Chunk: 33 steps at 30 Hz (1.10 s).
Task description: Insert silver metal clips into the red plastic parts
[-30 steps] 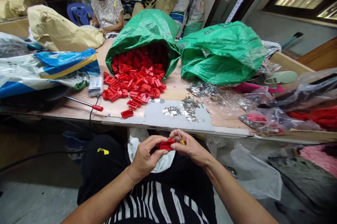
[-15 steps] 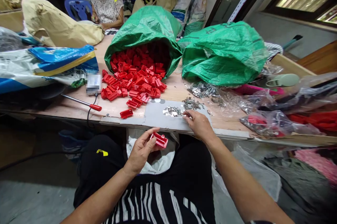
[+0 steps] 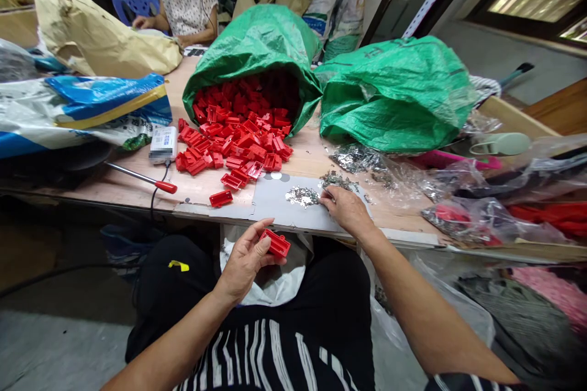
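My left hand (image 3: 247, 259) holds a small red plastic case (image 3: 276, 243), open side up, between thumb and fingers above my lap. Over the grey sheet (image 3: 270, 204) at the table's front, my right hand (image 3: 343, 207) has its thumb and fingertips pinched together; whatever they hold is too small to make out. Just left of those fingertips lies a pile of shiny flat metal pieces (image 3: 302, 196). Behind them is a second, darker heap of small metal parts (image 3: 338, 180). Many similar red cases (image 3: 238, 140) spill from a green woven sack (image 3: 257, 36) onto the table.
Another green sack (image 3: 394, 97) stands at the right, beside clear plastic bags (image 3: 486, 216). On the left lie a red-handled metal rod (image 3: 165, 186), a white box with a cable (image 3: 163, 145) and a blue-white bag (image 3: 110, 103). A white sack (image 3: 279, 287) hangs between my knees. A co-worker (image 3: 188, 2) sits across.
The red case in my left hand has tilted slightly. My right hand stays at the metal pieces, its fingers a little more closed. The co-worker's one hand has moved left.
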Available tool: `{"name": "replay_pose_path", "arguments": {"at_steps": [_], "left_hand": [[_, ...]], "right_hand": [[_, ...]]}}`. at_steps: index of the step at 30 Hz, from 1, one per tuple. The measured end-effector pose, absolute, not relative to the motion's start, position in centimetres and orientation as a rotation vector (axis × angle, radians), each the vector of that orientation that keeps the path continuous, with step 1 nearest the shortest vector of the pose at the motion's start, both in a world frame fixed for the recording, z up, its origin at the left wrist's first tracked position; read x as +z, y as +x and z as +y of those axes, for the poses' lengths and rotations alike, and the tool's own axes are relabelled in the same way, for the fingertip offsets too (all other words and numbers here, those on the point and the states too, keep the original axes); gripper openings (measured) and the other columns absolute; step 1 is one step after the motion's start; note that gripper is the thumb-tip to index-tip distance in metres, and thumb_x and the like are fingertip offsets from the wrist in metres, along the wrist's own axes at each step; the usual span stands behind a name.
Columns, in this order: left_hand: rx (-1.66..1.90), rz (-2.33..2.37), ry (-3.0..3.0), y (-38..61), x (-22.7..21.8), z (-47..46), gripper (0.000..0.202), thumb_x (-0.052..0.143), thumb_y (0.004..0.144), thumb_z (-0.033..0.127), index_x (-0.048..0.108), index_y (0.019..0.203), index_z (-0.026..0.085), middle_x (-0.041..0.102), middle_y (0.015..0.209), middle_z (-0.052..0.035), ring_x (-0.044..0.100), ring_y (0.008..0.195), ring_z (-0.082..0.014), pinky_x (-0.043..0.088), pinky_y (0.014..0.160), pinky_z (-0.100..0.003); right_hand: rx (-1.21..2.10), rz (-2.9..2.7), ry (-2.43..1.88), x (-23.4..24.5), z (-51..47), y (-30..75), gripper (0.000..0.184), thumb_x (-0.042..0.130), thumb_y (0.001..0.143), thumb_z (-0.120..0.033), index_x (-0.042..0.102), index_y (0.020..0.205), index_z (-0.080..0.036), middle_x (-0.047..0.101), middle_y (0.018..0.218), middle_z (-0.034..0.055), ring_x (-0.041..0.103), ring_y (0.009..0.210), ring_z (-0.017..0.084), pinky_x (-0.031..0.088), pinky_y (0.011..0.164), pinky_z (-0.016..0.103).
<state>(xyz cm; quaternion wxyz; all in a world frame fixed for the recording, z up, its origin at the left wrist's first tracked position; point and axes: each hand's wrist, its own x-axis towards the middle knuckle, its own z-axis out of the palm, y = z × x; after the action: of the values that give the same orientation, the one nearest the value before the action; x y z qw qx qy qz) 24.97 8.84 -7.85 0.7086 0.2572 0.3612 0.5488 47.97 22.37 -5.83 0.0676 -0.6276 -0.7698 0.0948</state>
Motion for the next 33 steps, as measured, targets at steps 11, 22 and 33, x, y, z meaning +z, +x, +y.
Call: {"name": "replay_pose_path", "arguments": {"at_steps": [11, 22, 33], "left_hand": [[1.259, 0.773, 0.537, 25.2, -6.3, 10.0, 0.036, 0.067, 0.079, 0.03, 0.052, 0.11, 0.017, 0.058, 0.089, -0.0034, 0.061, 0.08, -0.016, 0.056, 0.069, -0.035], [1.265, 0.778, 0.555, 26.0, -5.4, 10.6, 0.044, 0.069, 0.077, 0.027, 0.058, 0.119, 0.019, 0.059, 0.088, -0.0031, 0.059, 0.076, -0.0113, 0.052, 0.069, -0.024], [1.217, 0.76, 0.59, 26.3, -5.3, 10.5, 0.045, 0.073, 0.073, 0.029, 0.063, 0.116, 0.019, 0.061, 0.09, -0.0038, 0.057, 0.074, -0.009, 0.048, 0.068, -0.021]], "right_hand": [[0.52, -2.202, -1.692, -5.8, 21.9, 48.7, 0.008, 0.052, 0.083, -0.02, 0.059, 0.084, -0.018, 0.065, 0.085, 0.004, 0.057, 0.077, 0.017, 0.038, 0.07, 0.027], [1.023, -2.007, -1.032, -2.3, 14.9, 43.5, 0.013, 0.058, 0.086, -0.028, 0.061, 0.08, -0.017, 0.056, 0.076, 0.0024, 0.049, 0.068, 0.011, 0.039, 0.063, 0.024], [1.101, -2.196, -0.847, -3.3, 14.2, 44.4, 0.008, 0.058, 0.086, -0.017, 0.064, 0.091, -0.018, 0.06, 0.088, 0.0044, 0.056, 0.081, 0.013, 0.043, 0.072, 0.023]]}}
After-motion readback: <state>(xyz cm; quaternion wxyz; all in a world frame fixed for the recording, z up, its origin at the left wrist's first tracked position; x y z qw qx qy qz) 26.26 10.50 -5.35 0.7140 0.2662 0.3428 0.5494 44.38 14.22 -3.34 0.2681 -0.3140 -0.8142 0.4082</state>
